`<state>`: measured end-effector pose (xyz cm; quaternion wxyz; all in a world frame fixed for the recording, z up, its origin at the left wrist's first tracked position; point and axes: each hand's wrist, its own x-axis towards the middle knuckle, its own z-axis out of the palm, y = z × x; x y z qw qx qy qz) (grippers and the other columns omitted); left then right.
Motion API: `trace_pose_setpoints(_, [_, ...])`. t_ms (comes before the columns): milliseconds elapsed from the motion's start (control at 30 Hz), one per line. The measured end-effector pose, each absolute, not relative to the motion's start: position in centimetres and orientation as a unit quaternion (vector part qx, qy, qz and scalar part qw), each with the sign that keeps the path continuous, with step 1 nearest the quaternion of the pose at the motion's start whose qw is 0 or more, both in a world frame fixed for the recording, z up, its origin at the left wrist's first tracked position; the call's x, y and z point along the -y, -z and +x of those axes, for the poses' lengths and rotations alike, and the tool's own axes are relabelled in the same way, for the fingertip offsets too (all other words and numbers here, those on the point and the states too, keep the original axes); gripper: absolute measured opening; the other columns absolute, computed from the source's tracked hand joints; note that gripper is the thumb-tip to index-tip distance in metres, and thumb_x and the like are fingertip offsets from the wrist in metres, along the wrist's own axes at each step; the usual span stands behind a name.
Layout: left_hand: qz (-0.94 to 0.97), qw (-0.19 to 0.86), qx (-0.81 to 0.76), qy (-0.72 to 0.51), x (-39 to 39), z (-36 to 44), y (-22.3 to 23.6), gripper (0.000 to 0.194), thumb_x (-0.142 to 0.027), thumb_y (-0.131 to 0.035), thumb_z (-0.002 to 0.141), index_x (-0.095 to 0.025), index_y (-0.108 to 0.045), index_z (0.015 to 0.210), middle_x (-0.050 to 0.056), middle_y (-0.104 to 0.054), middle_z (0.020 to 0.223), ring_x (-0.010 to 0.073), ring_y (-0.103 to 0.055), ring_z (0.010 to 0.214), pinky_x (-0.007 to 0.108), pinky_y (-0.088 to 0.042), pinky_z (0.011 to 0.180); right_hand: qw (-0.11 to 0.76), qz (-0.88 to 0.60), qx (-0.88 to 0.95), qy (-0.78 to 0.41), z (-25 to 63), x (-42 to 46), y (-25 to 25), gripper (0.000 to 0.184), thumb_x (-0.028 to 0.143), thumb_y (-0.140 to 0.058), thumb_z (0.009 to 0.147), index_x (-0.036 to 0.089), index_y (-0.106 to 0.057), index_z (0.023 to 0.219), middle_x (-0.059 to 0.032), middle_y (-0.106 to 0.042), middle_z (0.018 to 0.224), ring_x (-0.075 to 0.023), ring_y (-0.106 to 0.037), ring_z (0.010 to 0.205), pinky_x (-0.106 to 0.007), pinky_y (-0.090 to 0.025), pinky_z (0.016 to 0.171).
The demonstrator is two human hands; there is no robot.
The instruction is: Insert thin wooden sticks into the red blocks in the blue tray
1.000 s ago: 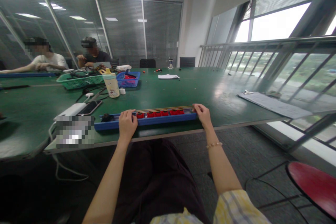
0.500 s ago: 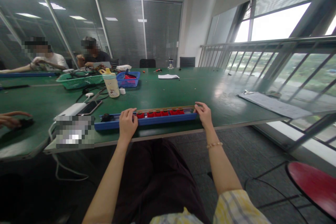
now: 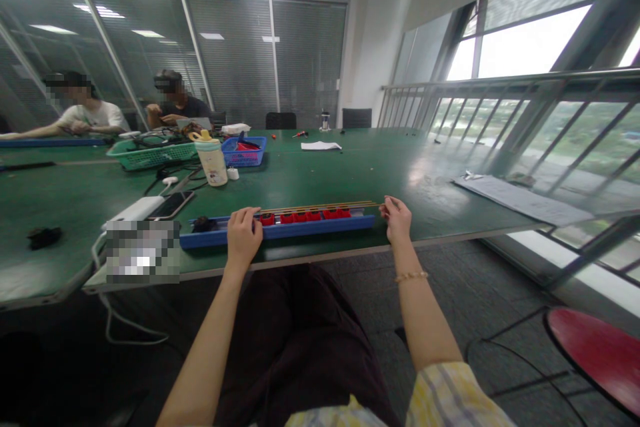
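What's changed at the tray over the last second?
The right hand has let go of the blue tray and moved right, now just past its end near the tip of the thin rod. The left hand stays on the tray, and the red pieces sit as they were.

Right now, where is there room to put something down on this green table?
Bare green tabletop lies between the blue tray and the papers. Left of the tray it's crowded: phone, bottle, green basket, cables.
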<state>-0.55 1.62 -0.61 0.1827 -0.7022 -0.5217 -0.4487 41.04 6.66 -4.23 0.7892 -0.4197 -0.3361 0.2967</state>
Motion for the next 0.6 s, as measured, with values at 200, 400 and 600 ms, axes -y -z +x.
trace_pose_setpoints(200, [-0.705, 0.184, 0.516, 0.451, -1.63, -0.55, 0.58, 0.031, -0.019, -0.043, 0.09, -0.017, -0.065, 0.112, 0.011, -0.065, 0.109, 0.0271, -0.056, 0.107, 0.042, -0.045, 0.099, 0.797, -0.411, 0.3, -0.326, 41.18, -6.65, 4.21, 0.051, 0.05, -0.085, 0.057, 0.015, -0.069, 0.091, 0.0014, -0.065, 0.06, -0.0065, -0.052, 0.049, -0.017, -0.037, 0.044])
trace_pose_setpoints(400, [-0.704, 0.184, 0.519, 0.449, -1.51, -0.49, 0.46, 0.031, -0.018, -0.043, 0.09, -0.017, -0.065, 0.112, 0.012, -0.064, 0.109, 0.0274, -0.056, 0.107, 0.043, -0.045, 0.099, 0.776, -0.404, 0.313, -0.371, 41.1, -6.48, 4.08, 0.052, 0.046, -0.09, 0.051, 0.016, -0.068, 0.087, 0.0012, -0.066, 0.066, -0.0068, -0.054, 0.053, -0.017, -0.04, 0.044])
trace_pose_setpoints(600, [-0.705, 0.184, 0.519, 0.448, -1.4, -0.48, 0.46, 0.031, -0.018, -0.043, 0.09, -0.017, -0.064, 0.113, 0.011, -0.064, 0.108, 0.0273, -0.055, 0.107, 0.042, -0.045, 0.099, 0.783, -0.395, 0.307, -0.369, 41.09, -6.71, 4.26, 0.05, 0.052, -0.088, 0.057, 0.017, -0.061, 0.08, 0.0001, -0.067, 0.064, -0.007, -0.054, 0.051, -0.016, -0.041, 0.045])
